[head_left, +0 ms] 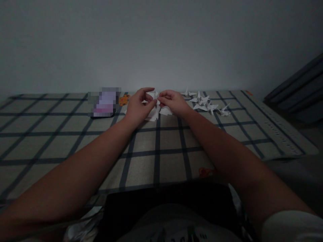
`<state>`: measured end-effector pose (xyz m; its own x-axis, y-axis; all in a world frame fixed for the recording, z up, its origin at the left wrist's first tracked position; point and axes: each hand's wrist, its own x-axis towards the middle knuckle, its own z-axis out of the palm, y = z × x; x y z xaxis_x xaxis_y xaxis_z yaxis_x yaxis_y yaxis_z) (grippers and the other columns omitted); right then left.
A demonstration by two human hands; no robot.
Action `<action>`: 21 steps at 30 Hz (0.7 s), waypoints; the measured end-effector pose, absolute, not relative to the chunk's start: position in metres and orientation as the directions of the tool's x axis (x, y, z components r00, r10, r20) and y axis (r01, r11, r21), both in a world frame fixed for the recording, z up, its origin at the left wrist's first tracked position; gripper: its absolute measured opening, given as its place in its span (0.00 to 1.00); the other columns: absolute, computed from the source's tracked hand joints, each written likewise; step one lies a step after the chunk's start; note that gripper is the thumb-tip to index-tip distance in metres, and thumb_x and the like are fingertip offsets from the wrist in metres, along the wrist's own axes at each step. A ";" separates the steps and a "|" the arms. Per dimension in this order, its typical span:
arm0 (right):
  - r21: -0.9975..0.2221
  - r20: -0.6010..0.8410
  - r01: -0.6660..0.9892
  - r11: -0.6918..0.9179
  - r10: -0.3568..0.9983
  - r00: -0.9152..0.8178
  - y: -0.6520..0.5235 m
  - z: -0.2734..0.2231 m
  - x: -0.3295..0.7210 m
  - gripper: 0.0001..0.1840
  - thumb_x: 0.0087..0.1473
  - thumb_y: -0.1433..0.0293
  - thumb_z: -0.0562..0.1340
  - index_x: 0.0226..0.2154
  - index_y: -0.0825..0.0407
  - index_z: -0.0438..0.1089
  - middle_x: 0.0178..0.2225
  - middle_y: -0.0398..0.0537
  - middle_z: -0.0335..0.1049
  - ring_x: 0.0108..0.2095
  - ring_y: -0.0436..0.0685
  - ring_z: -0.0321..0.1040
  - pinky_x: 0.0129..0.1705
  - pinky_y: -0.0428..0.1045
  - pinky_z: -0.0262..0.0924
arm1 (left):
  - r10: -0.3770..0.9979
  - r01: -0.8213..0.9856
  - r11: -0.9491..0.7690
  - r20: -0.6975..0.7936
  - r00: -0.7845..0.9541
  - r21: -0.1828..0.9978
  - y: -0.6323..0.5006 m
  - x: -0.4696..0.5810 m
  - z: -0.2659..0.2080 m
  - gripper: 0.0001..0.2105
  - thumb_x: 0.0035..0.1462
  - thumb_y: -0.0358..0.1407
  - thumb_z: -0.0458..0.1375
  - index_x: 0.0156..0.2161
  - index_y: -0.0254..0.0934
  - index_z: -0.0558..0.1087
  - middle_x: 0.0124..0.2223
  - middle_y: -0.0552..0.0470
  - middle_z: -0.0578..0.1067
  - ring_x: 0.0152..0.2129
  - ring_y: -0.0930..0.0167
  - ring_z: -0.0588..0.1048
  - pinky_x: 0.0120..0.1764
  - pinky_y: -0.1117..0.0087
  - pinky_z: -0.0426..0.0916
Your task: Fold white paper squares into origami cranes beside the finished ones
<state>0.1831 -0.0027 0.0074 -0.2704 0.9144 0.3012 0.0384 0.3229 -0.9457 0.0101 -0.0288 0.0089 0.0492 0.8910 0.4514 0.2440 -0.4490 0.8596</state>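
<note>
White paper is sitting between my fingertips, a small folded piece (157,111) that my right hand (174,102) is pinching between thumb and forefinger. My left hand (141,105) is curling in from the other side, its forefinger lifting clear and its thumb reaching to the paper; whether those fingers are truly closing on it I cannot tell. I am holding the piece near the far edge of the surface, about midway between its left and right ends. Its long axis seems to be running from the far edge toward the near one, a narrow part pointing toward me; my fingers are hiding the rest.

Under and beside my hands, more white paper (150,118) is lying flat. Toward the far right corner, a cluster of white paper cranes (202,101) is resting, their thin points aiming several ways. Left of my hands, near the far edge, a phone (106,103) is lying with its screen lit and blurred into blocks, so no brand is showing. A checked cloth (141,141) is covering the surface, one orange figure (124,99) showing beside my left hand and another orange figure (207,172) near the near edge. Along the right edge, printed writing (281,129) is running upside down to me; "to travel" seems to be showing. Lettering (186,233) on my shirt is staying too dark to read. Behind the far edge, a plain wall (161,43) is rising.
</note>
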 end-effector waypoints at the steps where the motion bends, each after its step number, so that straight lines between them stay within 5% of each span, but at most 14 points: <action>1: -0.945 0.307 0.027 0.327 0.911 -0.277 -0.003 0.008 0.183 0.04 0.57 0.75 0.64 0.32 0.53 0.68 0.27 0.40 0.68 0.28 0.47 0.67 0.34 0.44 0.64 | 0.905 0.157 -0.422 0.424 0.020 0.893 -0.027 0.011 0.008 0.23 0.50 0.36 0.68 0.53 0.41 0.74 0.37 0.53 0.76 0.35 0.70 0.75 0.41 0.70 0.71; 5: -0.943 0.329 -0.050 0.329 0.903 -0.275 -0.002 0.007 0.181 0.05 0.57 0.74 0.64 0.33 0.52 0.66 0.28 0.39 0.68 0.29 0.47 0.68 0.37 0.44 0.66 | 0.993 -0.204 -0.084 0.100 0.066 0.975 -0.019 0.015 0.007 0.15 0.58 0.45 0.63 0.45 0.37 0.75 0.40 0.47 0.78 0.36 0.68 0.78 0.37 0.69 0.74; 8: -0.938 0.344 -0.050 0.344 0.902 -0.260 0.001 0.005 0.182 0.06 0.57 0.73 0.65 0.33 0.51 0.66 0.29 0.39 0.68 0.30 0.47 0.68 0.37 0.44 0.66 | 0.971 -0.287 0.139 -0.074 0.226 0.948 -0.019 0.016 0.010 0.13 0.62 0.44 0.60 0.39 0.35 0.76 0.36 0.46 0.79 0.31 0.70 0.78 0.35 0.70 0.75; 14: -0.898 0.398 0.079 0.434 0.875 -0.276 0.004 0.006 0.190 0.07 0.56 0.68 0.65 0.31 0.52 0.66 0.29 0.39 0.66 0.28 0.47 0.63 0.33 0.45 0.63 | 0.948 -0.358 0.142 -0.023 0.317 0.923 -0.026 0.014 0.018 0.05 0.61 0.34 0.63 0.36 0.34 0.77 0.33 0.50 0.80 0.27 0.74 0.78 0.34 0.75 0.76; 21: -0.888 0.421 0.045 0.458 0.849 -0.320 0.005 0.008 0.195 0.09 0.51 0.70 0.68 0.35 0.52 0.68 0.31 0.40 0.67 0.31 0.48 0.65 0.34 0.45 0.63 | 0.911 -0.294 0.206 -0.073 0.406 0.933 -0.023 0.008 0.018 0.03 0.59 0.31 0.65 0.35 0.32 0.79 0.32 0.47 0.80 0.27 0.73 0.79 0.34 0.76 0.77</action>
